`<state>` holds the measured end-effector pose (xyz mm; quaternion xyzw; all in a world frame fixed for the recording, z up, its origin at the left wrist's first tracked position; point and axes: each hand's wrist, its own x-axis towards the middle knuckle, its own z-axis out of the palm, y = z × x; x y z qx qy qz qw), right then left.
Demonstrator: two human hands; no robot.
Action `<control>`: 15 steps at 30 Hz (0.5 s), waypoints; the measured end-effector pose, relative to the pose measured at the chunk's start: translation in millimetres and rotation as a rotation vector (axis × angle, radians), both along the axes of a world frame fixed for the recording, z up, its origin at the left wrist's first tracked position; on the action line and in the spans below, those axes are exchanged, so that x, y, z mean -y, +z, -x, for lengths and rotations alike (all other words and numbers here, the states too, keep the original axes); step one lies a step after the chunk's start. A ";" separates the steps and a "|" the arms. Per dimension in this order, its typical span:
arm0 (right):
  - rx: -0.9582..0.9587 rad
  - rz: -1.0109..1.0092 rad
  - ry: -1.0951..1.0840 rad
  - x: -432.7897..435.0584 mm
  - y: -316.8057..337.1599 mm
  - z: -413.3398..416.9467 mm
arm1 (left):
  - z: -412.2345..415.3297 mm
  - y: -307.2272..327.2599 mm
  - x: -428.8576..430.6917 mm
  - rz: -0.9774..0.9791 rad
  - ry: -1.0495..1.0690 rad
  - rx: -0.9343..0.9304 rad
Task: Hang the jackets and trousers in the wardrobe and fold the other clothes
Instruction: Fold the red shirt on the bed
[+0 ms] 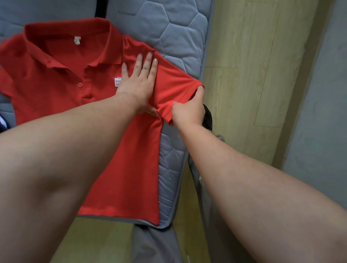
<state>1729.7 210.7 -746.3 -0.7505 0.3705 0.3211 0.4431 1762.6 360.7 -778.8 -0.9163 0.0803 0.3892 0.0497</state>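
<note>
Red shirt (54,76) spread face-up on the mattress (174,23).
Nearest, the right hand (189,113) pinches the sleeve (177,86) cuff at the mattress edge; just beyond, the left hand (139,85) presses flat, fingers straight, beside the chest logo (117,82); the collar (67,36) lies farthest.

Left hand (139,83) lies flat, palm down, fingers straight and slightly spread. Right hand (189,111), fingers curled, pinches the polo sleeve (177,86).

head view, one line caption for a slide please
Left hand presses a red polo flat on a grey mattress while the right hand pinches its sleeve hem.
</note>
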 end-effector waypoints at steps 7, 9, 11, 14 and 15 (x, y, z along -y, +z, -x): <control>0.142 -0.036 0.148 -8.4 5.0 -5.6 | 23.4 2.3 8.3 0.065 0.156 0.168; 0.228 -0.013 0.236 -13.2 11.9 0.6 | 40.8 9.6 11.5 0.182 0.362 0.255; 0.342 0.017 0.331 -19.5 20.0 8.3 | 52.1 18.9 16.1 0.398 0.872 0.323; 0.530 -0.030 0.554 -35.6 28.9 17.8 | 59.0 36.2 3.1 0.953 1.897 0.085; 0.558 -0.092 0.652 -41.6 29.7 21.2 | 58.4 40.6 -4.9 1.159 2.166 -0.078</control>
